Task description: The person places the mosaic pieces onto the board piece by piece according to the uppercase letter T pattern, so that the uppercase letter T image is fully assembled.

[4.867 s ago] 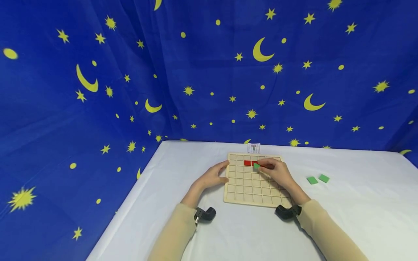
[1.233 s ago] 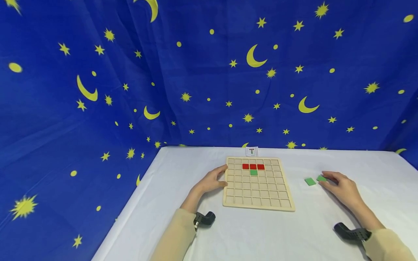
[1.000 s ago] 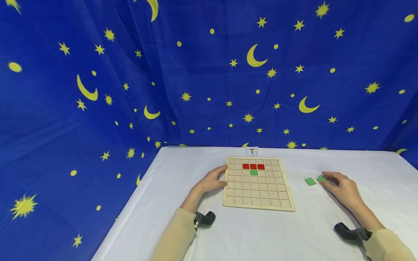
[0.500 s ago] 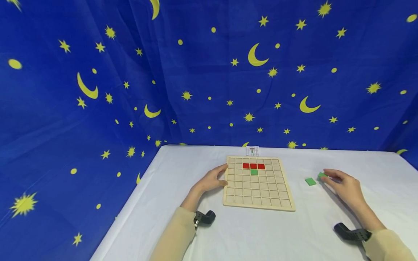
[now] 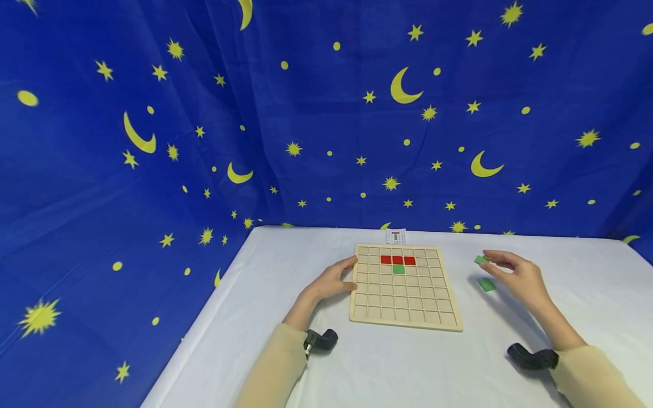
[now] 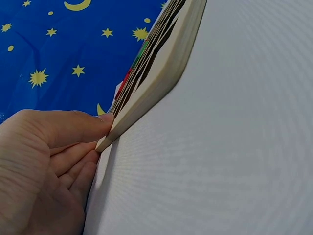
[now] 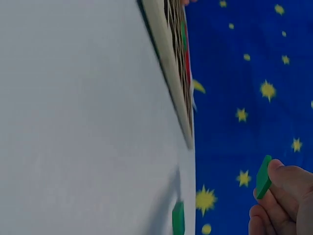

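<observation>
My left hand (image 5: 329, 280) rests at the left edge of a wooden grid board (image 5: 403, 294), thumb and fingertips touching its side. In the left wrist view, the thumb (image 6: 78, 126) lies against the board's rim. Three red tiles (image 5: 398, 260) sit in a row in the board's upper cells, with one green tile (image 5: 398, 270) directly below the middle one. To the right of the board, my right hand (image 5: 517, 277) pinches a square green tile (image 7: 263, 177) between thumb and fingers, raised above the table. Another green tile (image 5: 487, 284) lies on the table below that hand.
A small printed card (image 5: 395, 236) showing a grid with a T-shaped pattern stands behind the board's far edge. White cloth covers the table (image 5: 408, 362). A blue star-and-moon curtain (image 5: 326, 113) hangs behind and at the left.
Since the oldest frame, a green tile has been set below the middle red tile. The right hand then took another green tile from the table and has lifted it left. The left hand stays put.
</observation>
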### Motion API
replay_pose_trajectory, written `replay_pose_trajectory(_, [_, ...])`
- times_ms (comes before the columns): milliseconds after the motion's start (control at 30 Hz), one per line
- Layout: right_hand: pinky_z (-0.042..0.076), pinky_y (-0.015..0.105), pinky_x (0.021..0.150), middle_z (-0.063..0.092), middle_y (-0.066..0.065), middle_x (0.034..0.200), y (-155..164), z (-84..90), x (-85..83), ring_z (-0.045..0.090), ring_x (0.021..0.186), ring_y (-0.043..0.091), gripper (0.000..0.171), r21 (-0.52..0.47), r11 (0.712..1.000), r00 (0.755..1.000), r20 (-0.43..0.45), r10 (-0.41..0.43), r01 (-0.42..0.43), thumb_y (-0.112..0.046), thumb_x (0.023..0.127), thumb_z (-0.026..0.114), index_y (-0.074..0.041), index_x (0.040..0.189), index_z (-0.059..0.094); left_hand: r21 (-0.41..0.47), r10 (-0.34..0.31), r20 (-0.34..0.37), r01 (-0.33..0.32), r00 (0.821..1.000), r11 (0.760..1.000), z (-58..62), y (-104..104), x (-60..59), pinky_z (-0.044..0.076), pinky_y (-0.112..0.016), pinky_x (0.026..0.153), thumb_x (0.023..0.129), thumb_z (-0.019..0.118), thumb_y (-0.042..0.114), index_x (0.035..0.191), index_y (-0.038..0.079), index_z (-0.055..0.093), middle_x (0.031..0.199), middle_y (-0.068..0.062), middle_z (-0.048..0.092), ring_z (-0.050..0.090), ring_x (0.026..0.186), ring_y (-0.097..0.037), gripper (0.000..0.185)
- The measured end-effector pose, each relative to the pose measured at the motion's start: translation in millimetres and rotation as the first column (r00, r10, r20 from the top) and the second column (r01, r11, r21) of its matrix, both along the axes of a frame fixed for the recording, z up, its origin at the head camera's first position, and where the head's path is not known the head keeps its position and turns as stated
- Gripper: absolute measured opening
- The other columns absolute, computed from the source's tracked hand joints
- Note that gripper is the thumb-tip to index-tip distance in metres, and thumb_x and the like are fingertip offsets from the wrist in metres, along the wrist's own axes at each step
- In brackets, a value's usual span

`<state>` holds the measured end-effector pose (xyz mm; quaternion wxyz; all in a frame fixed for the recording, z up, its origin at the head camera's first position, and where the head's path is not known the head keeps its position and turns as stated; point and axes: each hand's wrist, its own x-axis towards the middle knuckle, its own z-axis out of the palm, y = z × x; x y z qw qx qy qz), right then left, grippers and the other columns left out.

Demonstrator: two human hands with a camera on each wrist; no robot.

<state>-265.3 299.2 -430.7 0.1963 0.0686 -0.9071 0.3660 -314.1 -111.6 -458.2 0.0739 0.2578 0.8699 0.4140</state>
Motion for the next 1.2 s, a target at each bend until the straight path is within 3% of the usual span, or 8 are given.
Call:
replay_pose_trajectory(200, [0.051, 0.052, 0.075, 0.067, 0.016, 0.107, -20.8, -9.7, -13.4, 0.061, 0.096, 0.037, 0.043, -0.004, 0.999, 0.998, -0.042, 0.047, -0.047, -0.037, 0.086, 0.068, -0.005, 0.116, 0.065, -0.009, 0.007, 0.000, -0.007, 1.000, 1.000, -0.3, 1.6, -0.8, 0.024, -0.034, 0.112, 0.082, 0.068, 0.005, 0.143, -0.003, 0.034, 0.147, -0.015, 0.035, 0.030, 0.136, -0.026, 0.071])
replay_pose_trajectory(367, [0.052, 0.051, 0.074, 0.067, 0.014, 0.105, -53.1, 3.3, -11.4, 0.061, 0.097, 0.036, 0.041, -0.063, 0.991, 0.993, -0.019, 0.119, -0.120, -0.030, 0.085, 0.072, -0.005, 0.115, 0.066, -0.004, 0.003, 0.000, -0.003, 1.000, 1.000, -1.0, 1.5, -2.5, 0.024, -0.033, 0.112, 0.082, 0.068, 0.004, 0.143, -0.004, 0.034, 0.147, -0.014, 0.035, 0.031, 0.136, -0.025, 0.071])
replay_pose_trajectory(567, [0.051, 0.053, 0.082, 0.067, 0.014, 0.109, -85.3, 2.3, -19.6, 0.060, 0.100, 0.035, 0.040, -0.075, 0.964, 0.967, 0.004, 0.255, -0.254, -0.026, 0.087, 0.070, -0.002, 0.118, 0.064, 0.003, 0.005, 0.010, -0.005, 1.000, 1.000, -0.8, 0.2, -2.2, 0.024, -0.033, 0.112, 0.082, 0.069, 0.004, 0.143, -0.004, 0.034, 0.147, -0.014, 0.036, 0.031, 0.136, -0.025, 0.071])
replay_pose_trajectory(900, [0.052, 0.045, 0.085, 0.066, 0.009, 0.112, -122.2, -3.4, -26.1, 0.061, 0.103, 0.029, 0.033, -0.113, 0.919, 0.925, -0.015, 0.379, -0.378, -0.020, 0.084, 0.073, -0.004, 0.112, 0.068, 0.002, 0.004, 0.014, -0.004, 1.000, 1.000, 1.3, -0.1, -0.6, 0.024, -0.033, 0.112, 0.082, 0.068, 0.005, 0.143, -0.004, 0.033, 0.147, -0.015, 0.035, 0.032, 0.135, -0.026, 0.072])
replay_pose_trajectory(1200, [0.052, 0.046, 0.085, 0.068, 0.008, 0.109, -135.4, -15.0, -29.1, 0.062, 0.101, 0.030, 0.034, -0.147, 0.903, 0.912, 0.013, 0.411, -0.404, -0.022, 0.084, 0.072, -0.002, 0.111, 0.068, -0.003, 0.004, 0.003, -0.004, 1.000, 1.000, 0.5, 0.2, -1.2, 0.024, -0.033, 0.112, 0.082, 0.068, 0.004, 0.143, -0.004, 0.033, 0.147, -0.015, 0.035, 0.032, 0.135, -0.026, 0.071])
